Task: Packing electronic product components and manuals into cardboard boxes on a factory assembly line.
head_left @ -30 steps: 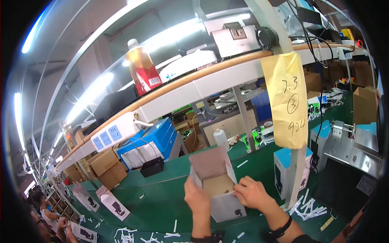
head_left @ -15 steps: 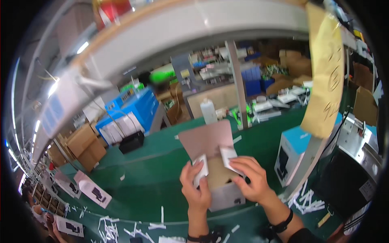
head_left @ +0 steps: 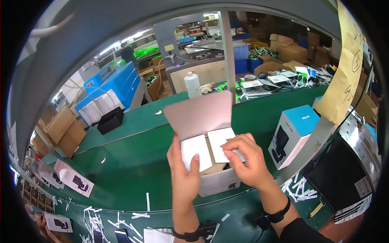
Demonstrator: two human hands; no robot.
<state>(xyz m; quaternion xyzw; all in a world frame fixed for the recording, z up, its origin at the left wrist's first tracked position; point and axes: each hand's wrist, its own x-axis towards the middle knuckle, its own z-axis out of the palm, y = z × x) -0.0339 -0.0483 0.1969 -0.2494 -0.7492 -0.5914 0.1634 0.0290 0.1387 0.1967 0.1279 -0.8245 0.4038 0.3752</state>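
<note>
A small carton [head_left: 219, 184] stands in front of me on the green work surface, its wide lid [head_left: 198, 115] raised at the back. Both white side flaps, the left flap [head_left: 195, 150] and the right flap [head_left: 218, 139], lie folded inward, with a narrow brown gap between them. My left hand [head_left: 184, 178] grips the carton's left side, its thumb on the left flap. On the other side, my right hand [head_left: 248, 158] has its fingers bent and thumb close to the index finger at the right flap's edge. What lies inside is mostly hidden.
A blue-topped box [head_left: 291, 133] stands at the right beside a post. Paper strips [head_left: 300, 188] lie near a dark monitor [head_left: 336, 170]. Printed cartons [head_left: 75, 178] stand at the left. Behind are a white bottle [head_left: 192, 85] and a black tray [head_left: 110, 120]. Another person's hand [head_left: 42, 222] holds a carton.
The two side flaps, upright before, are now folded down inward. My hands have followed them, and the whole view has shifted.
</note>
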